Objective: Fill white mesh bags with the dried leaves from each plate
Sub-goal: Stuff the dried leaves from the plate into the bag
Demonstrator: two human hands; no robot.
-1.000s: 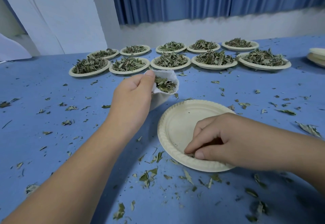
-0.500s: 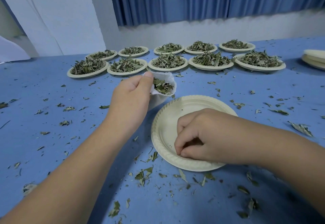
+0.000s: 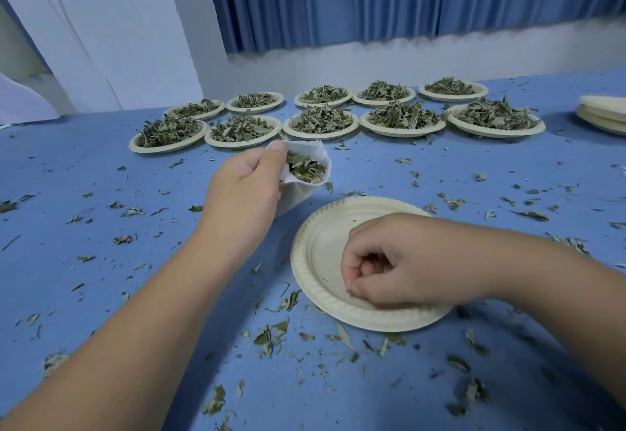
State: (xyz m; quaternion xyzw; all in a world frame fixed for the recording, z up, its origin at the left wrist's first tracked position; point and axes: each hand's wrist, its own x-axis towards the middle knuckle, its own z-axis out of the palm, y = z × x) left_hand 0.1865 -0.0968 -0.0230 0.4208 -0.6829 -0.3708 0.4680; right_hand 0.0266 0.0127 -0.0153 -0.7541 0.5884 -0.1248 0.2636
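On the near plate (image 3: 321, 251): the right hand (image 3: 416, 261) rests with its fingers (image 3: 354, 263) curled in, tips pressed to the thumb on a few scraps (image 3: 349, 291) (only a dark fleck shows there; what else the palm hides I cannot tell). The plate is otherwise almost bare.
Bag (image 3: 298, 195): held off the table (image 3: 101, 176) just beyond the plate by the left hand (image 3: 244, 190). Thumb and fingers pinch its near rim, and the mouth gapes toward the right hand.
Leaves (image 3: 306, 168): piled inside the bag, close to its rim.
Risk, carry: the pinch is small and the scraps are brittle. Any loosening on the way across would likely drop them onto the cloth, among the litter (image 3: 271, 332) lying there.
Risk, mouth: the bag hangs from one pinched edge. If the far lip sags or folds, the opening narrows and the scraps land outside.
Risk, overfill: with leaves this high, pushing more in could tip some over the rim.
Risk, plate: it looks light, so a dragging wrist could slide or flip it.
Full plates (image 3: 320, 135): ten in two rows behind the bag, untouched, so most of the job seems left.
Empties (image 3: 599, 115): stacked at the far right edge.
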